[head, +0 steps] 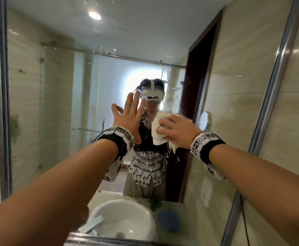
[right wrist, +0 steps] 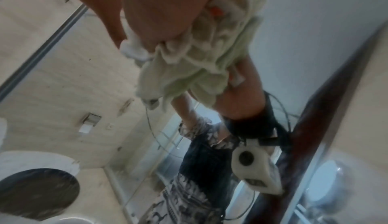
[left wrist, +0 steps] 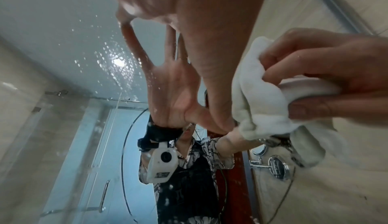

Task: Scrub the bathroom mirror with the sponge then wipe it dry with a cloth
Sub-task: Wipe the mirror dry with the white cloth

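Observation:
The big wall mirror (head: 56, 86) fills the head view and carries water drops near its middle. My left hand (head: 129, 119) lies flat on the glass with fingers spread and holds nothing; the left wrist view shows its palm (left wrist: 199, 20) meeting its own reflection. Just to the right, my right hand (head: 177, 132) grips a bunched white cloth (head: 158, 132) and presses it on the glass. The cloth (left wrist: 258, 98) is pinched between the fingers of the right hand (left wrist: 335, 71). It hangs in folds (right wrist: 189, 65) under the right hand (right wrist: 159, 11). No sponge shows for certain.
The mirror's metal frame (head: 273, 86) runs along the right, with tiled wall beyond. Reflected low in the glass are a white basin (head: 123, 219), a blue object (head: 168, 221) and something green (head: 155, 204) on the counter. A small round mirror (head: 205, 121) shows right of the cloth.

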